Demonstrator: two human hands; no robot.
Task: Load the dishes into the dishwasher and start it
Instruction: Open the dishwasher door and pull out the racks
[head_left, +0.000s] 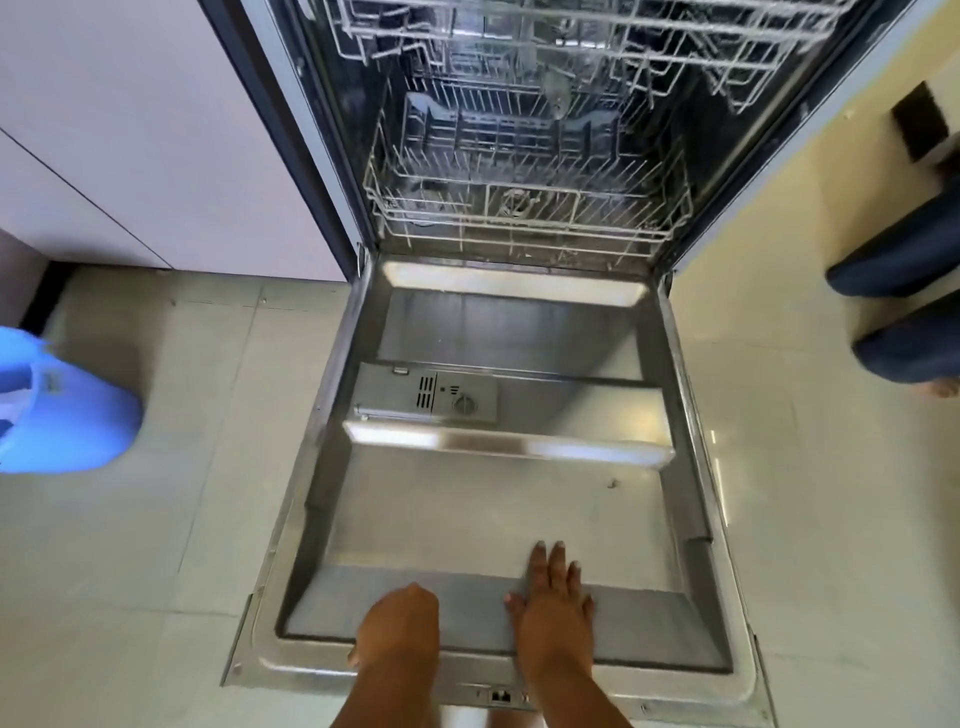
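We note a pale tiled floor (218, 519). On it, far left, a blue plastic container (67, 410), cut by the frame edge. The dishwasher door (493, 499) lies fully open, flat above the tiles. White cabinet fronts (130, 156) meet the floor at left. At far right a person's dark trouser legs (904, 312) and a bare foot (940, 387).

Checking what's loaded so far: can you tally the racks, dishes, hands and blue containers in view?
Wire racks: 2 (upper rack, lower rack)
Dishes: 0 visible
Hands: 2 (left hand, right hand) on the dishwasher door
Blue container: 1
Total: 5
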